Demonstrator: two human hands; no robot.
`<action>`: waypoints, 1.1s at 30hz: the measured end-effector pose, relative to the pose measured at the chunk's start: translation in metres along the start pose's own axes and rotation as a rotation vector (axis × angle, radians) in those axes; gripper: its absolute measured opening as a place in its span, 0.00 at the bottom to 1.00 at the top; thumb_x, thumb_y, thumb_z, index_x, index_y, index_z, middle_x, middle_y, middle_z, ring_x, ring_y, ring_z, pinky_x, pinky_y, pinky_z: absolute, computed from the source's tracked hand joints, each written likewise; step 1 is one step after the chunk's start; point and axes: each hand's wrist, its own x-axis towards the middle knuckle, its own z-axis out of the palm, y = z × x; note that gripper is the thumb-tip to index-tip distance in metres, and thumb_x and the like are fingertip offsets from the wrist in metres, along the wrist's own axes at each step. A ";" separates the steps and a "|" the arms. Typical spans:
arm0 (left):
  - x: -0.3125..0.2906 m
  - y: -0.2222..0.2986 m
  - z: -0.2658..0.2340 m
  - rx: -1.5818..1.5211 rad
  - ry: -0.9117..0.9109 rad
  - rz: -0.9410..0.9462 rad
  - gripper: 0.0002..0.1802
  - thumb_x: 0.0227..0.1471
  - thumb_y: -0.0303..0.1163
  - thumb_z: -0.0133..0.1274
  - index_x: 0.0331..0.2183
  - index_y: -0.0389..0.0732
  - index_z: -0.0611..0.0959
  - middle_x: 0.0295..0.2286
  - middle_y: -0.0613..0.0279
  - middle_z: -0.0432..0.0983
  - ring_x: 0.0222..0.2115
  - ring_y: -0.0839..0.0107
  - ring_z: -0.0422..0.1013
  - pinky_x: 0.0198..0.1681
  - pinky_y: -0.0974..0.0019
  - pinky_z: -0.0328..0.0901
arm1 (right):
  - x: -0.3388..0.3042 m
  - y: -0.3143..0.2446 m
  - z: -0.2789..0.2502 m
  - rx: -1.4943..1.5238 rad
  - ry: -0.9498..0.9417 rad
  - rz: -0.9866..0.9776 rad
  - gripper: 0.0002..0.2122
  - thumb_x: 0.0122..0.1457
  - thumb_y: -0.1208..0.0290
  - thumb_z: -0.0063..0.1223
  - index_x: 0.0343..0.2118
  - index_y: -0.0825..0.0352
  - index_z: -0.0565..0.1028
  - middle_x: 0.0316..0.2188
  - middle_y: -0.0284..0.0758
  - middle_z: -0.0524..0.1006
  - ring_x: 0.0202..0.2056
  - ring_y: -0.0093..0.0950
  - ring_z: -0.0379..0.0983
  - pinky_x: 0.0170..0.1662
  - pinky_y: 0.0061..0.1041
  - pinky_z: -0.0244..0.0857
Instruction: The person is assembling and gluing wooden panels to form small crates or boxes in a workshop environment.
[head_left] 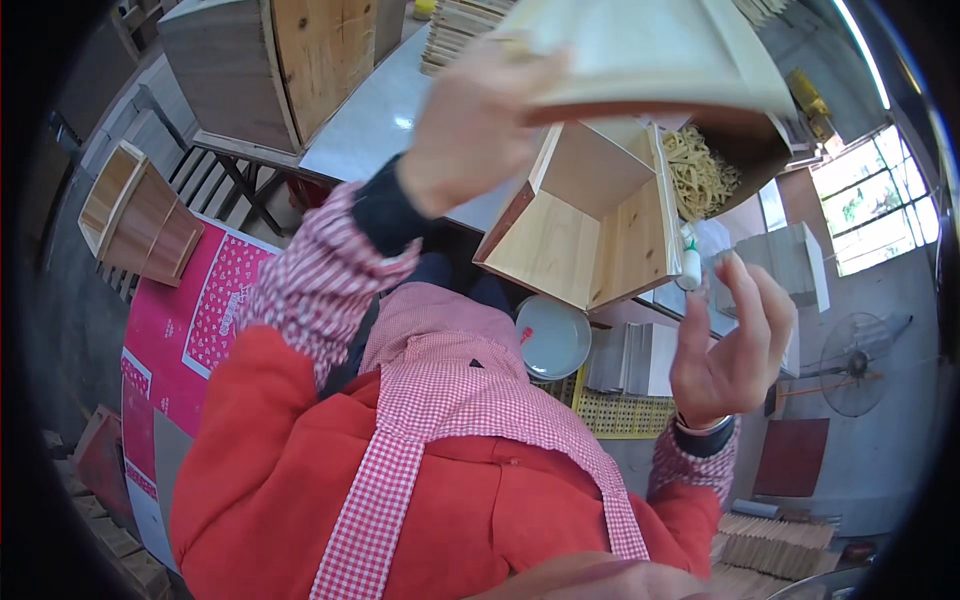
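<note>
If the left hand (485, 115) lost its one-sided pinch, the pale wooden piece (640, 60), held tilted over the far side of the open wooden box (545, 245), could drop and dent itself or the box's rim; the right hand (735, 335), its thumb and bent fingers apart, might knock the white bottle (691, 265) at the box's right wall by swinging inward, though whether they touch cannot be told. The piece looks broad and smooth with a reddish-brown lower edge, its details blurred, and the left fingers grip its left corner.
</note>
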 end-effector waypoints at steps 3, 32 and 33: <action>0.028 0.027 0.034 0.045 -0.171 0.191 0.15 0.38 0.26 0.52 0.33 0.34 0.80 0.30 0.58 0.74 0.33 0.61 0.70 0.35 0.62 0.66 | 0.038 -0.012 0.008 -0.083 -0.140 -0.300 0.20 0.48 0.80 0.58 0.47 0.70 0.72 0.39 0.43 0.74 0.37 0.35 0.71 0.40 0.29 0.65; -0.104 -0.008 0.081 -0.954 -0.276 -0.564 0.29 0.46 0.31 0.63 0.52 0.49 0.76 0.37 0.67 0.64 0.39 0.76 0.64 0.44 0.71 0.66 | -0.025 0.084 0.089 -0.407 -0.663 -0.104 0.26 0.37 0.83 0.53 0.46 0.63 0.72 0.30 0.37 0.67 0.34 0.35 0.67 0.36 0.31 0.64; -0.105 -0.008 0.083 -0.977 -0.262 -0.567 0.28 0.47 0.29 0.62 0.52 0.49 0.76 0.36 0.67 0.64 0.39 0.76 0.64 0.44 0.72 0.66 | -0.026 0.085 0.090 -0.398 -0.660 -0.105 0.26 0.37 0.83 0.53 0.46 0.63 0.72 0.30 0.37 0.67 0.34 0.35 0.68 0.36 0.31 0.64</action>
